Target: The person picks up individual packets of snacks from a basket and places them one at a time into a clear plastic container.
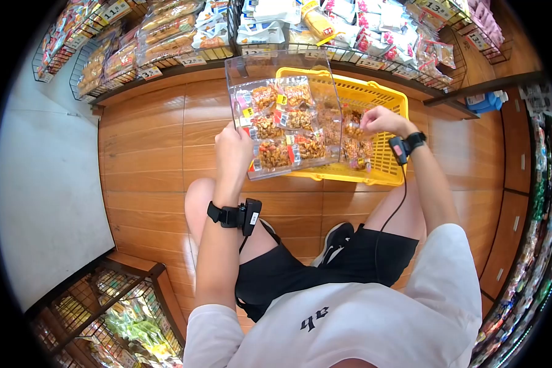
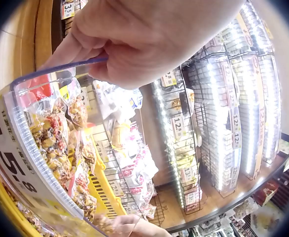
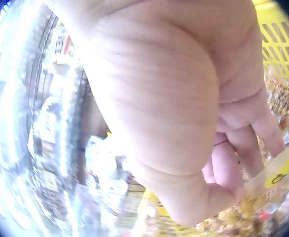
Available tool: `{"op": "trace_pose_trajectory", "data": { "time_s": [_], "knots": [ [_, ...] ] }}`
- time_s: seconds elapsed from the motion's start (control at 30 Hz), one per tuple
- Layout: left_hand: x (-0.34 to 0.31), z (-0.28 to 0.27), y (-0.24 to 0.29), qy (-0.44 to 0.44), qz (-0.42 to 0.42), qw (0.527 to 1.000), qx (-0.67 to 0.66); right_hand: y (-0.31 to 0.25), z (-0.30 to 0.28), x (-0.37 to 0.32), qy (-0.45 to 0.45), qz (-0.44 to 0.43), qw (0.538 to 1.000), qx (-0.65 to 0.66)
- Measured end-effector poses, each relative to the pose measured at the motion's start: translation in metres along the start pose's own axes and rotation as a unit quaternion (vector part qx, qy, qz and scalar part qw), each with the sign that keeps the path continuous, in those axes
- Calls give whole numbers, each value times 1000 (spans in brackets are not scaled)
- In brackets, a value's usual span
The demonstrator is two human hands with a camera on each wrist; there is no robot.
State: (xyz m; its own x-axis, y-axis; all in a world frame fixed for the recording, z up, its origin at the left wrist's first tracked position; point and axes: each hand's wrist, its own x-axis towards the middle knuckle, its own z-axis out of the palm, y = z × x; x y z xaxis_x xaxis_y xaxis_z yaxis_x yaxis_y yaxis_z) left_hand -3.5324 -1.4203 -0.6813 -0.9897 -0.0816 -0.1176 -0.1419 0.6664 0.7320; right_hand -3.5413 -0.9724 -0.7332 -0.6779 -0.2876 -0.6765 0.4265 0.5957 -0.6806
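Shop floor (image 1: 141, 153): clear bin (image 1: 294, 169) over yellow basket (image 1: 383, 92).
Left hand (image 1: 233, 150) grips bin rim, likely steadying; right hand (image 1: 383, 121) pinches snack bag (image 3: 265, 181).

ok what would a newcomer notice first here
The yellow basket on the wooden floor probably catches the eye first. Next comes the clear box of snack bags, overlapping the basket in the head view, its edge gripped by the left hand. Over the basket, the right hand pinches another bag.
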Motion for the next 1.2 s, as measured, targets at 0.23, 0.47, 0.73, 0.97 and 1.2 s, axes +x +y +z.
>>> {"op": "trace_pose_trajectory", "data": {
  "time_s": [0.23,0.47,0.73,0.97,1.2],
  "knots": [
    [-2,-5,8,-3,-17,1000,2,-51,4,-70,75,-229,886,395],
    [-2,-5,7,-8,-16,1000,0,-144,64,-100,-53,-255,834,486],
    [-4,-6,10,-7,-17,1000,10,-220,114,-61,-28,-168,933,317],
    [0,-3,1,-8,-21,1000,16,-231,98,-32,125,-198,971,41],
    [2,-7,3,-19,-27,999,4,-230,96,-10,249,-486,774,-320]
  ]
}}
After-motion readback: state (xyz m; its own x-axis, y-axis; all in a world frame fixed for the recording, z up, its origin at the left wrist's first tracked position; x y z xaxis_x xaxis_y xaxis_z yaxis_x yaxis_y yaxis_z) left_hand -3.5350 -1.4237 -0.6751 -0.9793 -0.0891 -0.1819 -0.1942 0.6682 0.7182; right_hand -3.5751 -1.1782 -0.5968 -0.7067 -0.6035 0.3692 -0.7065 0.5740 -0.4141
